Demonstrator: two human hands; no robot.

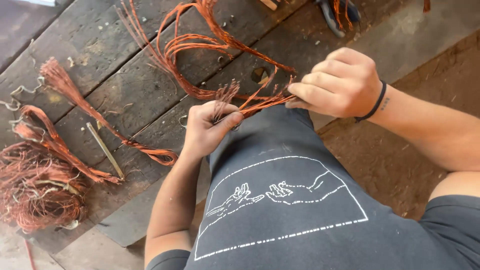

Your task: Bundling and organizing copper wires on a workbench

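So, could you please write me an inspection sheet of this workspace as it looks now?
Surface: worn dark wooden planks, gritty, with a hole.
Job's things: looped copper wire bundle, its ends pinched between both hands.
Clutter: tangled copper wire heap; twisted copper strand; thin metal rod; dark tool handles at the top edge.
Hands: left hand shut on frayed ends; right hand shut on the strands.
Cables: nothing seen besides the wire.
Surroundings: dirt floor; the person's dark printed shirt.
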